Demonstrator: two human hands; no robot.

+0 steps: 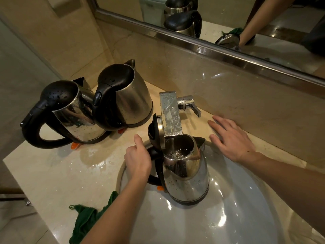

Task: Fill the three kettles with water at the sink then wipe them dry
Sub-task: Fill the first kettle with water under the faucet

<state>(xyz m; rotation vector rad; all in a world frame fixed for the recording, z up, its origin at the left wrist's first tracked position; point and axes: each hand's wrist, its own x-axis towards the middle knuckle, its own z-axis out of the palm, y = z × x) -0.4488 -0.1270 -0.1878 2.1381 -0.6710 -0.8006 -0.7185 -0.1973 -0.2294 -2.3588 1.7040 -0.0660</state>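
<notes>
A steel kettle [188, 175] with a black handle stands in the white sink [228, 217], its lid [155, 131] flipped up, its mouth right under the flat chrome faucet spout [171, 113]. Water shows inside it. My left hand [138, 159] grips its black handle. My right hand [232, 138] lies flat, fingers spread, on the counter beside the sink, below the faucet lever [190, 104]. Two more steel kettles, one at far left [70, 113] and one beside it [126, 95], stand shut on the counter's back left, wet with drops.
A dark green cloth [86, 221] lies crumpled at the counter's front edge, left of my left arm. The beige stone counter [58, 166] is wet near the sink. A mirror [228, 20] runs along the back wall above a stone splashback.
</notes>
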